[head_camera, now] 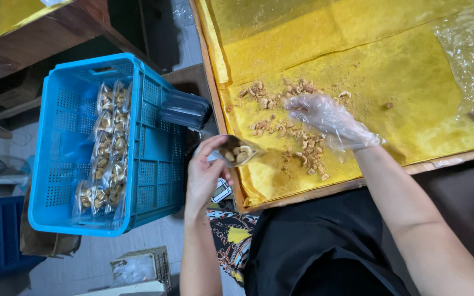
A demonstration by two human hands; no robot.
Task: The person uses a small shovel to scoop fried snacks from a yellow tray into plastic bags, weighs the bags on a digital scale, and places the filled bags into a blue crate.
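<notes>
One small clear pouch sits in my left hand, partly filled with pale nut pieces, its open mouth turned toward the table. My fingers are curled around it and grip it just off the table's near-left edge, over the gap between the table and the crate. My right hand wears a thin clear plastic glove and lies over the scattered nut pieces on the yellow cloth; its fingers are bent down onto the pieces, but I cannot tell whether they have closed on any. The pieces lie in a loose spread, some beyond my fingertips and some nearer to me, with fine crumbs around them. A few stray bits rest farther right on the cloth. The cloth covers the tabletop inside a wooden rim. A crumpled sheet of clear plastic lies at the far right corner. To my left stands a blue plastic crate with perforated walls; inside it, two rows of filled clear pouches stand side by side. A dark stack of trays rests against the crate's right rim. My black clothing fills the lower part of the view.
</notes>
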